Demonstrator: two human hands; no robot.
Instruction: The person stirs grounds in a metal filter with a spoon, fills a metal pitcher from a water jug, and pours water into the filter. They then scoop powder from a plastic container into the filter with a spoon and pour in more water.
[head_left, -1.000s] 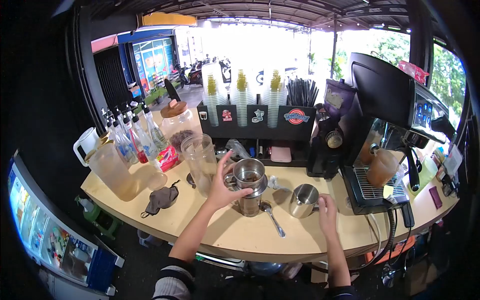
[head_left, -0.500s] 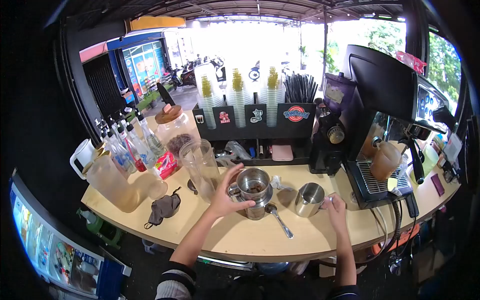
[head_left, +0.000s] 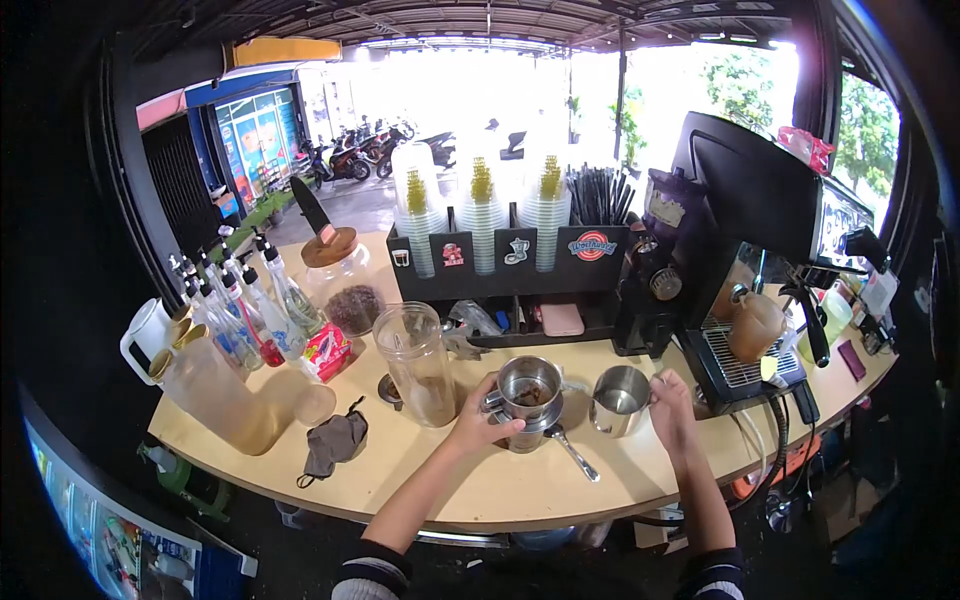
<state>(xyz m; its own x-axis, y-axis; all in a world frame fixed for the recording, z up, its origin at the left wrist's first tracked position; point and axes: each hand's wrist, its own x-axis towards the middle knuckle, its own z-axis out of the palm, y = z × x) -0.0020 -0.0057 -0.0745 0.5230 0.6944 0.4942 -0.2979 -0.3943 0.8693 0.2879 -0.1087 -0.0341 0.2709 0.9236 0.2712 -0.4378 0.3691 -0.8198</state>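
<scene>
My left hand (head_left: 475, 422) is closed round the side of a metal drip coffee filter (head_left: 528, 384), thumb at its front and fingers behind. Dark grounds show inside the filter, which sits upright on a glass (head_left: 523, 440) mostly hidden below it. In my right hand (head_left: 672, 405) is the handle of a steel milk pitcher (head_left: 618, 402), standing upright to the right of the filter. A metal spoon (head_left: 574, 454) lies between the two. Left of the filter stands a tall clear plastic jar (head_left: 415, 365).
Syrup pump bottles (head_left: 250, 315) and a lidded jar of beans (head_left: 350, 290) stand at the left. A dark cloth mask (head_left: 333, 445) lies near the front edge. Stacked cups fill a black holder (head_left: 500, 265) behind. An espresso machine (head_left: 745, 230) stands at the right.
My left hand has closed in from spread fingers onto the filter. My right hand remains at the pitcher's handle. The camera view has shifted slightly.
</scene>
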